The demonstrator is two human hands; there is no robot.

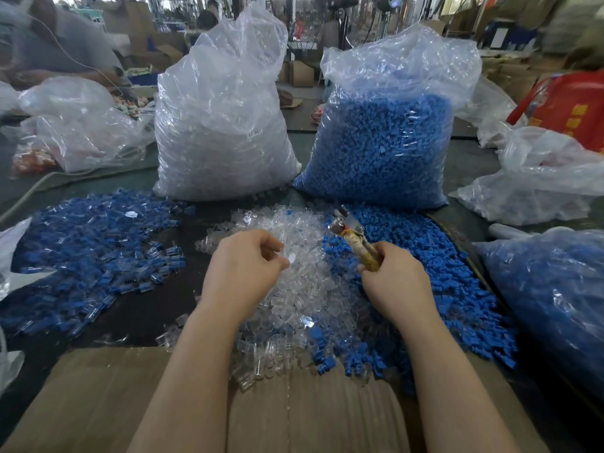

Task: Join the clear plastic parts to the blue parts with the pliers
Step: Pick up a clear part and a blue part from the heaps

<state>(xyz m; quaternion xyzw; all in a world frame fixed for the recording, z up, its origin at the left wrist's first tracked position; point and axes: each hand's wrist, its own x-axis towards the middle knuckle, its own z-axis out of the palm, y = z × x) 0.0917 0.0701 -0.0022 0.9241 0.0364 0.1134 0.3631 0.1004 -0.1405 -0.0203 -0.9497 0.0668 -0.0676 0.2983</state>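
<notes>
The pliers (354, 238) sit in the right hand (397, 282), whose fingers are curled round the tape-wrapped handles; the metal head points up and away, over the boundary between the clear and blue heaps. The left hand (243, 268) hovers just left of it, fingers bent inward, thumb and forefinger pinching a small clear plastic part (291, 257) above the loose pile of clear parts (300, 289) in the middle of the table (137, 308). To the right of that pile, touching and partly mixed with it, lies the heap of blue parts (434, 266), running toward the table's right edge. On the left side spreads a wide heap of joined pieces (88, 253), blue with clear. A sheet of cardboard (108, 403) covers the near edge under both forearms. Toward the far edge stand two upright bags: the bag of clear parts (222, 125) on the left, the bag of blue parts (382, 138) on the right. Another bag of blue pieces (555, 295) lies at the right edge.
</notes>
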